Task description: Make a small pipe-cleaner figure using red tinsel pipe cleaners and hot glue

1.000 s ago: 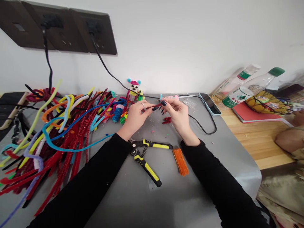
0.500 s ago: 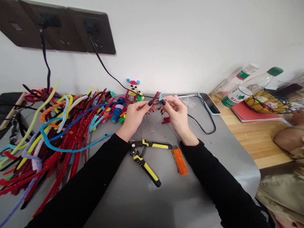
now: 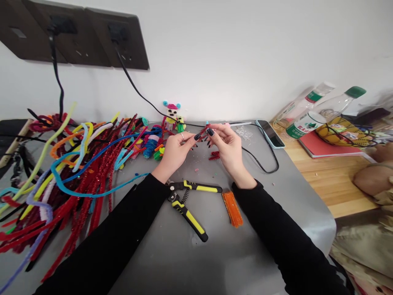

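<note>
Between my hands is a short red tinsel pipe cleaner, with a bit of light blue showing at its top. My left hand pinches it from the left, and my right hand pinches it from the right; the fingertips nearly meet and partly cover it. Just beyond my right fingers lie more short red pieces on the grey table. Below my hands rest yellow-and-black pliers with their handles spread. A bundle of cut orange pipe cleaners lies to their right.
A large heap of coloured pipe cleaners spreads over the left side. A small pipe-cleaner figure stands by the wall. A black cable loops near a phone. Bottles and another person's arm are at right.
The red piece has tipped from upright toward a slant, and my fingertips have come closer together around it. My right fingers now cover more of the light blue bit.
</note>
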Demonstrator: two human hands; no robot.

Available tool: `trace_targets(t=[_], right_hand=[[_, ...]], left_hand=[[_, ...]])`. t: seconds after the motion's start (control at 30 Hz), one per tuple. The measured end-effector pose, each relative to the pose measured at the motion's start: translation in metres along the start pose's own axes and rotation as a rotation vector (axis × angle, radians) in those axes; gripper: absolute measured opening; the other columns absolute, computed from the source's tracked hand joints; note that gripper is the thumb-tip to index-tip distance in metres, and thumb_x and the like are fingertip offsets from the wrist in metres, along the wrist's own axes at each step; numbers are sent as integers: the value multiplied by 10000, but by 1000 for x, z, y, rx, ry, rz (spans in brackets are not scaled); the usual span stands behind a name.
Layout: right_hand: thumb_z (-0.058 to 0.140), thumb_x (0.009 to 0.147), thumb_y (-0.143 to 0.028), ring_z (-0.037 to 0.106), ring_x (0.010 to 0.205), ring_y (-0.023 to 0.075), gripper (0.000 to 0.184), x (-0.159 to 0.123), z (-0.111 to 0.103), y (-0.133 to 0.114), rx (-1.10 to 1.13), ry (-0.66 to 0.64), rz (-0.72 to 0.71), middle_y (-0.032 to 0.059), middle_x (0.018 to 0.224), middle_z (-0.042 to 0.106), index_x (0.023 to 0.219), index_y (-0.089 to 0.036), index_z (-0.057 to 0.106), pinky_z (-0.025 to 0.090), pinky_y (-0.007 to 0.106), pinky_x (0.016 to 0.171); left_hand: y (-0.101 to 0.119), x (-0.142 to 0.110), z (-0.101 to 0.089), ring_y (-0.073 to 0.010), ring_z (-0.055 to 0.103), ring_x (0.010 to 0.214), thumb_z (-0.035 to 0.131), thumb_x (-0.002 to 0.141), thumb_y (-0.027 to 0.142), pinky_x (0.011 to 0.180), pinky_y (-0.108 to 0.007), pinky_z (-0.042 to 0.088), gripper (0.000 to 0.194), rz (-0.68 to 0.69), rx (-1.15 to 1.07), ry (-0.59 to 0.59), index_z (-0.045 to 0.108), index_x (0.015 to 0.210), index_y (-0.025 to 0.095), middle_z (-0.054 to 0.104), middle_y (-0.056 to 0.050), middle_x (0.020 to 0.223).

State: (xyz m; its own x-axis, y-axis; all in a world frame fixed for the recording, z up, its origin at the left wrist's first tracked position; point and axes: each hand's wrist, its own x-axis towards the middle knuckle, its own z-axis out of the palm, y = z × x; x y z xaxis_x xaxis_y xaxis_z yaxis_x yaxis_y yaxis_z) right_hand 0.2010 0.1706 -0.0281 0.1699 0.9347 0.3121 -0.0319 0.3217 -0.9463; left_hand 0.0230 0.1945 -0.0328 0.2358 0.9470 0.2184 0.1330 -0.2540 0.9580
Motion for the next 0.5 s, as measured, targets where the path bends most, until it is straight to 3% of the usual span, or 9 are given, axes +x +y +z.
trace_targets(t=[0.1,0.2,0.27,0.5], right_hand=[[867,778,-626,657,696,143,443,1,-2,0,-12,4,9,15,862,759,977,-242,772,592,300,637],[870,758,-648,658,688,136,452,1,-3,2,-16,3,13,22,908,767,888,-232,754,609,311,656],[869,757,-654,665,691,136,454,1,-2,3,-17,-13,22,18,896,764,881,-235,745,608,308,651],[875,747,-653,673,656,134,486,-2,2,1,7,-62,76,2,767,741,897,-220,711,621,310,677]], left_hand=[[-1,0,0,-233,684,772,666,901,656,656,-303,498,533,17,40,-85,827,949,150,790,-79,847],[-1,0,1,-256,731,904,711,886,619,721,-304,548,502,27,8,-101,817,1053,157,815,-108,1037],[-1,0,1,-263,742,939,743,865,616,746,-312,570,495,33,-12,-68,808,1066,168,812,-120,1099],[-5,5,0,-252,739,876,821,790,644,770,-327,583,509,-42,-166,102,779,956,165,811,-109,943]])
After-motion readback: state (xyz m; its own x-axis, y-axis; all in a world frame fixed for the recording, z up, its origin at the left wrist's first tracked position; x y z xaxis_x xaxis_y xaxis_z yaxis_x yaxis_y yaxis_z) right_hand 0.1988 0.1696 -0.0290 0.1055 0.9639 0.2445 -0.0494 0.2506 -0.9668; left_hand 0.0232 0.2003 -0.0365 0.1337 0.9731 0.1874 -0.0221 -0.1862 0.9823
